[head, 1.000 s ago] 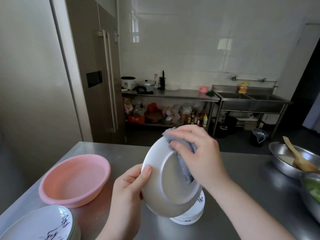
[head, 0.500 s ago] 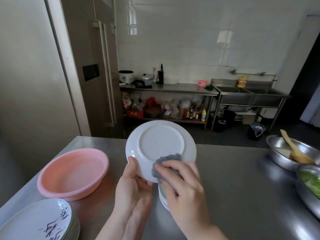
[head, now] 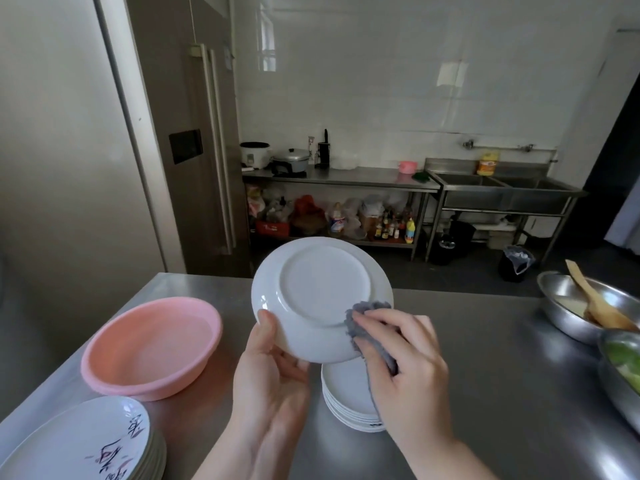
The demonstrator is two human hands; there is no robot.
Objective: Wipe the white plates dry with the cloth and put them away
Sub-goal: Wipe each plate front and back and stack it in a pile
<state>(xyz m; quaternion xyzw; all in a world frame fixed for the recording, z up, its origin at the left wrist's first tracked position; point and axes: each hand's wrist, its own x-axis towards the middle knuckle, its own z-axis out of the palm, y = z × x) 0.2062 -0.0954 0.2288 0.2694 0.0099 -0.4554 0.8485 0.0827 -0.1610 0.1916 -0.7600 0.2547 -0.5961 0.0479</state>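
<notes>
A white plate (head: 320, 292) is held up over the steel counter (head: 485, 375) with its underside facing me. My left hand (head: 270, 382) grips its lower left rim, thumb on the back. My right hand (head: 405, 372) holds a grey cloth (head: 367, 320) bunched against the plate's lower right rim. Under both hands a stack of white plates (head: 349, 400) stands on the counter. Another stack of plates with painted marks (head: 86, 445) sits at the near left corner.
A pink plastic basin (head: 152, 344) stands on the counter to the left. At the right edge are a steel bowl with a wooden spatula (head: 595, 303) and a second steel bowl holding something green (head: 623, 368). A fridge, a shelf table and sinks lie beyond.
The plate was turned from edge-on to underside facing me, and my right hand with the cloth moved from the plate's top down to the bottom rim, then to the lower right rim.
</notes>
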